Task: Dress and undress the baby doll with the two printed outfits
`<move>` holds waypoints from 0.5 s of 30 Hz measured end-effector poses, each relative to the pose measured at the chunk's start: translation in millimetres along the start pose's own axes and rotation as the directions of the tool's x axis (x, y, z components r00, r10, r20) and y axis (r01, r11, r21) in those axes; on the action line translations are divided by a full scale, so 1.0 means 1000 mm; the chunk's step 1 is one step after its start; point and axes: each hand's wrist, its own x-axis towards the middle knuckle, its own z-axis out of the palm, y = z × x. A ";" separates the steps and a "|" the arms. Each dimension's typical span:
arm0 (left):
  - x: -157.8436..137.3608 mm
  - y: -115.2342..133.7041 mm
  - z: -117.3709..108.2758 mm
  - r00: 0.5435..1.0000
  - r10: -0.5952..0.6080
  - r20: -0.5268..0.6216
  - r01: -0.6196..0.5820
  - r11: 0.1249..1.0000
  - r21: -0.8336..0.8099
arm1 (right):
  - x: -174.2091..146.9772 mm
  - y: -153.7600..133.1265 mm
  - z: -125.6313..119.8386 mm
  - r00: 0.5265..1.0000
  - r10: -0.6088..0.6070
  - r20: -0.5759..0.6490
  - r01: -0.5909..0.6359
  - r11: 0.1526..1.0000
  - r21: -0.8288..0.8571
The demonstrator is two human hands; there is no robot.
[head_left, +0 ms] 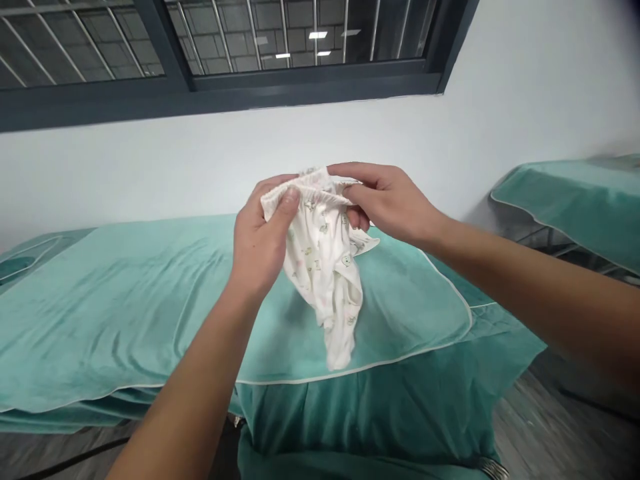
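A pair of small white baby pants point(320, 257) with a tiny green and pink print hangs in front of me, elastic waistband at the top. My left hand point(263, 233) is closed on the waistband's left end, thumb on the near side. At the other end, my right hand point(387, 200) pinches the band between thumb and fingers. The fabric narrows downward in folds above a green-covered bed point(415, 300). Another bit of white printed cloth shows behind my right fingers; I cannot tell whether it belongs to the same garment.
Beyond the bed rises a white wall point(175, 167) with a dark-framed window point(310, 87) and metal bars. A second green-covered surface point(590, 193) stands at the right. Grey flooring point(550, 427) shows at the lower right.
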 end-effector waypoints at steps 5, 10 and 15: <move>0.014 0.009 -0.001 0.992 0.118 -0.051 -0.114 0.990 0.078 | 0.000 -0.022 0.002 0.990 -0.096 0.103 0.110 0.984 -0.143; 0.023 0.009 -0.003 0.980 0.190 -0.057 -0.186 0.980 0.071 | -0.008 -0.033 0.006 0.980 -0.125 0.153 0.155 0.967 -0.204; 0.019 0.015 -0.005 0.970 0.205 -0.132 -0.186 0.971 0.149 | -0.012 -0.027 0.000 0.987 -0.047 0.153 0.094 0.944 -0.316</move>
